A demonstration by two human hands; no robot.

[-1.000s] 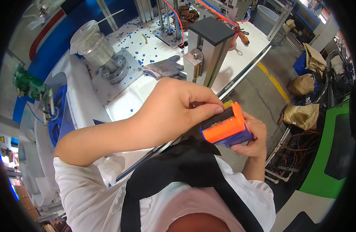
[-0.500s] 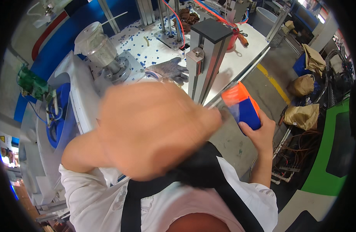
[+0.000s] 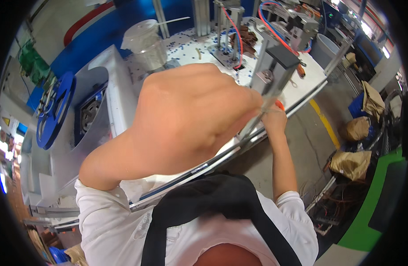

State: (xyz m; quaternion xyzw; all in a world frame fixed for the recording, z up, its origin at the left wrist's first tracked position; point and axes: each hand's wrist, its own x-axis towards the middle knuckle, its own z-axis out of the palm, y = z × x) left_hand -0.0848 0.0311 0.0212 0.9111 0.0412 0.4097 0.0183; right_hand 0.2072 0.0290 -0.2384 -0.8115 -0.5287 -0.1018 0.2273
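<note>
My left hand [image 3: 190, 115] fills the middle of the view, back upward and fingers curled closed. Its fingertips meet a thin clear strip [image 3: 269, 109], which runs toward my right hand [image 3: 275, 120]. Beyond it, my right hand is closed round an orange-and-blue handheld object [image 3: 279, 105]. Only a bit of orange shows now; its blue part is hidden. Both hands are close together beside a metal post with a black cap [image 3: 281, 56], over the edge of the white table [image 3: 181, 48].
A clear lidded container [image 3: 146, 42] with a stick across it stands behind my left hand. Small blue bits [image 3: 186, 40] are scattered on the table. Fixtures with red and blue hoses [image 3: 275, 26] stand farther back. At left is a blue ring-shaped part [image 3: 57, 113].
My right hand has moved forward and left with the orange-and-blue object, closer to my left hand. The view has shifted, and the grey glove seen on the table is hidden now.
</note>
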